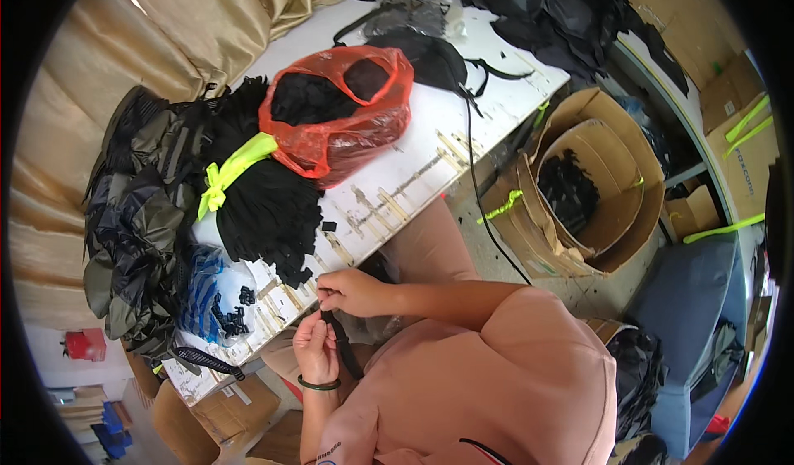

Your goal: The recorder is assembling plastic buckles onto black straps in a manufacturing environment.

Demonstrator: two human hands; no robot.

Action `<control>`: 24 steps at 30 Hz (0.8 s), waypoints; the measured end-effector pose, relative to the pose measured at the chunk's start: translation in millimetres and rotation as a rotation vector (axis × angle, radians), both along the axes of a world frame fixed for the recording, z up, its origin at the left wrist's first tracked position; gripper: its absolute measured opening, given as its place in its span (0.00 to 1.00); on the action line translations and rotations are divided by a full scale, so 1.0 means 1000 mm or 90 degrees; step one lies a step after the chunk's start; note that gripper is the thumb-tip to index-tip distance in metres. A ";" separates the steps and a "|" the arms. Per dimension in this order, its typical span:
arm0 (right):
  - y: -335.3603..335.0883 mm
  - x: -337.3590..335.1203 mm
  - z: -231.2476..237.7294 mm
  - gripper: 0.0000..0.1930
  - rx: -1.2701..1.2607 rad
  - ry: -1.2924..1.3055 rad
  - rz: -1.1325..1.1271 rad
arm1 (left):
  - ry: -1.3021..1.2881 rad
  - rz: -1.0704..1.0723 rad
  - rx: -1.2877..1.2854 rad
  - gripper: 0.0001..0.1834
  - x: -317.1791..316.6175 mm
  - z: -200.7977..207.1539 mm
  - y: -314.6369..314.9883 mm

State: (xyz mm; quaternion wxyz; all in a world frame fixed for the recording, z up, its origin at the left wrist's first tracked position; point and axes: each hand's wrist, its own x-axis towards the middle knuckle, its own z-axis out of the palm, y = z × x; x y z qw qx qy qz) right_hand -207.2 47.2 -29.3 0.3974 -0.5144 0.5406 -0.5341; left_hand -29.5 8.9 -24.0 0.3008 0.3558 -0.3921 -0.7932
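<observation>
Both my hands meet just off the table's front edge, pinching a black webbing strap [344,347]. My left hand [315,346], with a dark bangle at the wrist, is closed on the strap below. Above it, my right hand [354,291] grips the strap's upper end with bent fingers. What lies between the fingertips is too small to make out. Close by on the table is a thick bundle of black straps [263,208], tied with a neon yellow band [236,171]. Small black plastic buckles [231,318] lie by a blue and white plastic bag [201,287].
A red plastic bag [364,138] of black pieces sits on the worn white table [430,151]. Dark bags [136,217] pile up at the left. An open cardboard box [633,208] holding black pieces stands right, with a black cord [473,167] hanging nearby.
</observation>
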 end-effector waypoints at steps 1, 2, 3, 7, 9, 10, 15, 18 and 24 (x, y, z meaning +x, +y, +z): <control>0.000 -0.001 0.004 0.07 0.004 -0.018 -0.003 | -0.022 -0.007 -0.023 0.10 -0.001 0.004 -0.001; 0.001 -0.002 0.006 0.06 0.007 -0.035 -0.004 | -0.044 -0.013 -0.046 0.09 -0.003 0.007 -0.002; 0.003 -0.003 0.006 0.06 0.010 -0.041 -0.006 | -0.051 -0.014 -0.042 0.09 -0.004 0.008 -0.001; 0.003 0.003 0.007 0.06 0.008 -0.055 -0.008 | -0.062 0.013 -0.100 0.07 -0.006 0.015 0.003; 0.000 0.010 0.007 0.06 -0.014 -0.007 -0.026 | -0.159 0.016 -0.244 0.04 0.004 0.009 0.004; 0.000 0.011 0.004 0.07 -0.019 0.004 -0.030 | -0.238 0.079 -0.281 0.04 0.001 0.003 0.003; 0.015 -0.004 0.017 0.06 0.054 0.042 -0.054 | -0.105 -0.057 -0.123 0.06 -0.014 0.010 -0.003; 0.015 -0.006 0.026 0.08 0.070 0.055 0.000 | 0.003 -0.171 -0.101 0.13 -0.013 0.024 -0.008; 0.010 -0.009 0.028 0.07 0.138 0.017 0.047 | -0.153 -0.281 -0.215 0.04 -0.003 0.013 -0.008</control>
